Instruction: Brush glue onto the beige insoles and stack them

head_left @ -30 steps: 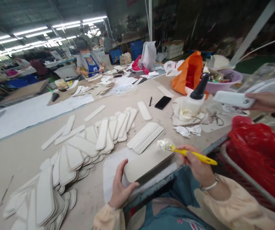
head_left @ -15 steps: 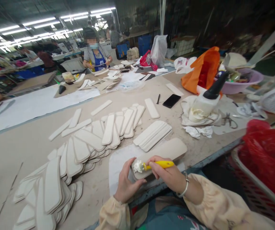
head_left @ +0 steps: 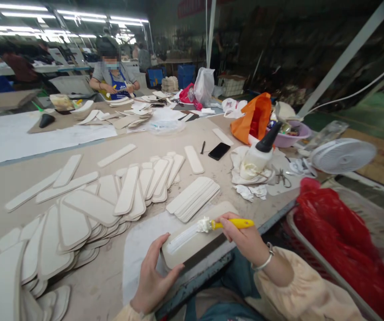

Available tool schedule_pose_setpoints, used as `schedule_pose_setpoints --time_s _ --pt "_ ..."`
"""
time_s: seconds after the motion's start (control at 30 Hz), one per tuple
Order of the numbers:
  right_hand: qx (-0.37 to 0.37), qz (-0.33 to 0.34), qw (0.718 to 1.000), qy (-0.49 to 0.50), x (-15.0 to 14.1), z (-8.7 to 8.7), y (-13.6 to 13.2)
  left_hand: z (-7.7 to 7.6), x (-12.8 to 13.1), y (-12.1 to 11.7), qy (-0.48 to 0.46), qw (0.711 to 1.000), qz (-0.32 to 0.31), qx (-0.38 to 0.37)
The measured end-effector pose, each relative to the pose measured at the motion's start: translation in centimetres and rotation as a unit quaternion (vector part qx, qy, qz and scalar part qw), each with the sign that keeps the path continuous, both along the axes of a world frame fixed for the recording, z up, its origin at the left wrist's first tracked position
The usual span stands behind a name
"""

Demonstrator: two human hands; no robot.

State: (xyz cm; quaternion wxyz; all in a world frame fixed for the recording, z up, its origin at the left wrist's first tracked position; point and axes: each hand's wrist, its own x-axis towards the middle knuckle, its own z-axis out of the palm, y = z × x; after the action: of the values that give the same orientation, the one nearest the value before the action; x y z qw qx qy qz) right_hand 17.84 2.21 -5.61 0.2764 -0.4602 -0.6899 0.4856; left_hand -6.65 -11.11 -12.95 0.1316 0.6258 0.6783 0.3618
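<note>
My right hand (head_left: 240,234) grips a yellow-handled brush (head_left: 245,223), its bristles thick with white paste. The bristles rest on a long beige panel (head_left: 192,247) with rounded corners. A white streak of paste runs from the brush back toward the panel's left end. My left hand (head_left: 153,276) holds that end, fingers along the far edge and thumb at the near corner. Beneath the panel lies a white sheet (head_left: 135,249). Just beyond it sits a small stack of panels (head_left: 194,198).
Overlapping piles of pale panels (head_left: 91,207) cover the left. Right of centre are a phone (head_left: 219,151), a black-nozzled glue bottle (head_left: 260,154) on a cloth and scissors (head_left: 282,177). A basket with a red bag (head_left: 332,232) stands by the table edge. A co-worker (head_left: 116,80) is opposite.
The brush has moved right along the panel from its left end, leaving a white streak behind. My left hand still holds the left end. The camera view has turned to the right.
</note>
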Motion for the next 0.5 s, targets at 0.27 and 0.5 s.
schedule_pose_setpoints --time_s 0.27,0.5 --pt "0.068 -0.089 0.991 -0.074 4.7 0.3 2.1 -0.5 -0.3 -0.1 0.006 1.0 0.002 0.004" --pt "0.126 -0.115 0.983 -0.069 4.5 1.7 0.2 0.0 -0.3 0.0 -0.009 1.0 -0.008 -0.007"
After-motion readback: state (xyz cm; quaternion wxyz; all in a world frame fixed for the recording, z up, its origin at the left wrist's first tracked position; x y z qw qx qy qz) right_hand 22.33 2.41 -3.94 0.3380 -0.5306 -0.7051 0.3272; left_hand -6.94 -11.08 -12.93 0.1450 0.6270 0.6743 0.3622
